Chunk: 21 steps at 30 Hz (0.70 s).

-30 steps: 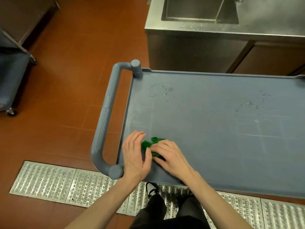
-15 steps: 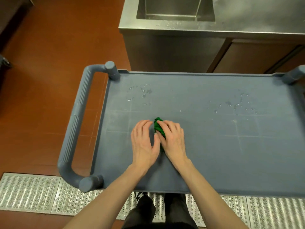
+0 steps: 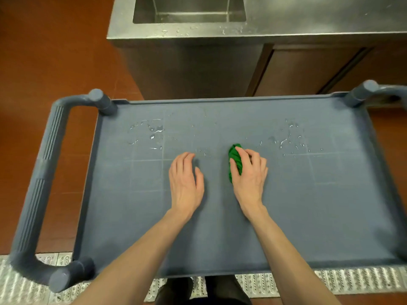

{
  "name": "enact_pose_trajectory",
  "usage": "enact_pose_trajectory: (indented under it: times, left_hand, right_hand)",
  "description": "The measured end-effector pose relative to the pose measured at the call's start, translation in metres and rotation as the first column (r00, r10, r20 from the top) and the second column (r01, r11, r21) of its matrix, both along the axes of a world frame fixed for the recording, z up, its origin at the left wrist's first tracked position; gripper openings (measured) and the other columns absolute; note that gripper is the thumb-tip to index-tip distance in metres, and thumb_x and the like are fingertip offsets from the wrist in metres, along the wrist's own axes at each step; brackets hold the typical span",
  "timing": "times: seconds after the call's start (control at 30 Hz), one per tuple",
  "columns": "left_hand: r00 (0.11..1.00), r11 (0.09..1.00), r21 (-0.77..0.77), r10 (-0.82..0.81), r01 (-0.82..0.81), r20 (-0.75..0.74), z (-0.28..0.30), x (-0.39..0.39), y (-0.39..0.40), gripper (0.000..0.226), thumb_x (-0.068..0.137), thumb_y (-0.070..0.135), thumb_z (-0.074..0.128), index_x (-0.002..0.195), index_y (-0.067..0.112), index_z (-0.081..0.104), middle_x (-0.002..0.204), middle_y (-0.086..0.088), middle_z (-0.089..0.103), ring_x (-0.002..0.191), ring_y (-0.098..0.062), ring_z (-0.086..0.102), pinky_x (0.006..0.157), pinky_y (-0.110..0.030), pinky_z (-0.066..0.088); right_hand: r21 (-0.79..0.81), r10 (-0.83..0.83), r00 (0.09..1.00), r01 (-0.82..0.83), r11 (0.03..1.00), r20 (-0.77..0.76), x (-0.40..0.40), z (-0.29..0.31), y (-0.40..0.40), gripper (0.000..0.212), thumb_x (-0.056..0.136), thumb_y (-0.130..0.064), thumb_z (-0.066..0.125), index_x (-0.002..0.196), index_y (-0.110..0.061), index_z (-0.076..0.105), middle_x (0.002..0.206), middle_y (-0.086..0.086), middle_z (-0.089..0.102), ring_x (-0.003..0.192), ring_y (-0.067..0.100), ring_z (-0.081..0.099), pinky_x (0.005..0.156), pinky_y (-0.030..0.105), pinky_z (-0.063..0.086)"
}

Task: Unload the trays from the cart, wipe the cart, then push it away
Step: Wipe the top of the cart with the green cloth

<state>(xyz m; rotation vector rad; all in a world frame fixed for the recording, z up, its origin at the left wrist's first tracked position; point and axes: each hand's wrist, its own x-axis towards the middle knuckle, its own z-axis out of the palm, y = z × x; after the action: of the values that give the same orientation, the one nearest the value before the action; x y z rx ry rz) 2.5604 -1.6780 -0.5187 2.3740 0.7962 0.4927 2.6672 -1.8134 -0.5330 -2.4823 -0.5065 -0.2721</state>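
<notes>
I stand at the long side of the grey cart [image 3: 330, 216], looking down on its top shelf. My right hand [image 3: 250, 175] presses a bunched green cloth [image 3: 234, 159] flat against the shelf near the middle, my fingers curled over the top of it and my thumb along its left edge, so the cloth sticks out to the left of my palm and past my fingertips. My left hand [image 3: 186, 183] lies just beside it to the left, apart from the cloth, palm down with the fingers relaxed and loosely spread, holding nothing; whether the palm actually touches the shelf I cannot tell. Water droplets [image 3: 154, 133] sit on the far left part of the shelf, and a second patch of droplets [image 3: 290, 139] lies just to the right of the cloth. The cart's ribbed handle [image 3: 41, 177] loops out at the left end. Beyond the far edge of the cart stands a steel counter [image 3: 308, 16] with a sink basin [image 3: 189, 9] set into it. Under my feet runs a metal floor grate [image 3: 330, 280] on the red tile floor [image 3: 55, 51]
</notes>
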Motion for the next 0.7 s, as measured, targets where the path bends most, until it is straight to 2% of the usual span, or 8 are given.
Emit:
enact_pose_trajectory:
  times: [0.1, 0.17, 0.27, 0.33, 0.47, 0.7]
  left_hand:
    - [0.999, 0.999, 0.011, 0.033, -0.032, -0.036, -0.006, 0.004, -0.006, 0.039, 0.1, 0.011, 0.044, 0.137, 0.003, 0.054, 0.14, -0.01, 0.056, 0.131, -0.031, 0.05, 0.114, -0.047, 0.04]
    - [0.997, 0.998, 0.008, 0.056, -0.055, -0.047, -0.008, 0.006, -0.009, 0.042, 0.1, 0.011, 0.043, 0.14, 0.002, 0.052, 0.143, -0.011, 0.055, 0.134, -0.031, 0.048, 0.117, -0.045, 0.038]
    - [0.995, 0.997, 0.008, 0.081, -0.081, -0.059, -0.009, 0.005, -0.008, 0.046, 0.099, 0.012, 0.041, 0.142, 0.001, 0.051, 0.144, -0.013, 0.055, 0.134, -0.033, 0.049, 0.117, -0.045, 0.038]
    - [0.994, 0.997, 0.022, 0.079, -0.078, -0.072, -0.01, 0.004, -0.006, 0.048, 0.098, 0.013, 0.039, 0.142, 0.001, 0.051, 0.144, -0.013, 0.056, 0.133, -0.034, 0.051, 0.117, -0.046, 0.039]
    - [0.992, 0.995, 0.076, 0.067, -0.059, -0.108, -0.01, 0.005, -0.006, 0.044, 0.099, 0.012, 0.042, 0.14, 0.0, 0.053, 0.142, -0.014, 0.056, 0.132, -0.036, 0.051, 0.116, -0.048, 0.04]
    - [0.992, 0.994, 0.096, 0.061, -0.051, -0.11, -0.01, 0.006, -0.004, 0.044, 0.099, 0.018, 0.05, 0.139, 0.002, 0.054, 0.143, -0.012, 0.055, 0.133, -0.035, 0.049, 0.117, -0.046, 0.038]
  right_hand:
    - [0.033, 0.062, 0.997, -0.061, 0.998, -0.038, 0.001, -0.003, 0.009, 0.034, 0.095, -0.017, 0.073, 0.129, -0.019, 0.068, 0.121, 0.003, 0.061, 0.101, 0.027, 0.051, 0.08, 0.041, 0.046]
    - [0.06, 0.184, 0.982, -0.181, 0.982, -0.044, -0.001, -0.004, 0.024, 0.035, 0.094, -0.015, 0.074, 0.129, -0.018, 0.069, 0.122, 0.003, 0.062, 0.104, 0.027, 0.052, 0.079, 0.043, 0.048]
    - [0.063, 0.401, 0.916, -0.4, 0.915, -0.015, -0.01, -0.005, 0.049, 0.034, 0.094, -0.026, 0.067, 0.127, -0.02, 0.07, 0.121, 0.002, 0.064, 0.105, 0.025, 0.054, 0.076, 0.042, 0.048]
    - [0.019, 0.457, 0.889, -0.457, 0.889, 0.022, -0.013, -0.003, 0.055, 0.035, 0.094, -0.032, 0.06, 0.126, -0.021, 0.07, 0.12, 0.001, 0.065, 0.103, 0.025, 0.058, 0.074, 0.041, 0.05]
    - [-0.046, 0.414, 0.905, -0.411, 0.91, 0.096, -0.002, -0.002, 0.038, 0.032, 0.095, -0.023, 0.069, 0.126, -0.019, 0.071, 0.119, 0.001, 0.066, 0.102, 0.024, 0.057, 0.074, 0.039, 0.051]
    - [-0.03, 0.143, 0.985, -0.14, 0.99, 0.099, 0.051, -0.006, -0.033, 0.035, 0.095, -0.015, 0.074, 0.13, -0.017, 0.07, 0.119, 0.006, 0.065, 0.098, 0.029, 0.055, 0.074, 0.04, 0.047]
